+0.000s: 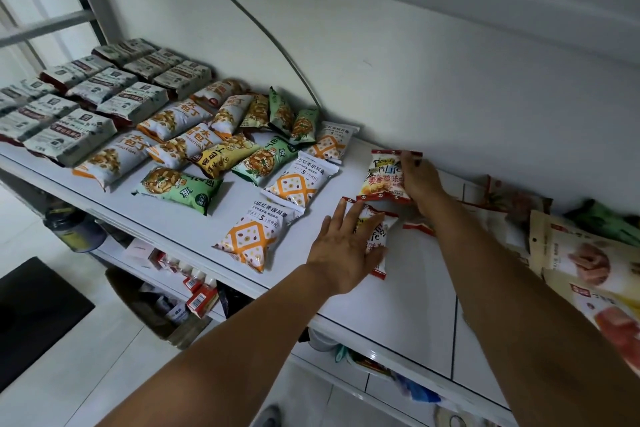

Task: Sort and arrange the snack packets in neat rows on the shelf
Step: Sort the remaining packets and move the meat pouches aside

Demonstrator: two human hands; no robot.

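— Walls?
— One white wall (433, 45), grey cable (263, 35) running down it.
— Floor?
— Pale tiled floor (86, 374), one black mat (31, 315).
— Furniture?
— White shelf (398, 305) set against the wall. Grey metal frame bars (45, 28), upper left.

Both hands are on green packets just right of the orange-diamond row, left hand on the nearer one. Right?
Not quite: the packets are red-edged, not green. The head view shows the left hand lying flat on the nearer red-edged packet and the right hand on the farther red-edged packet, both just right of the orange-diamond row.
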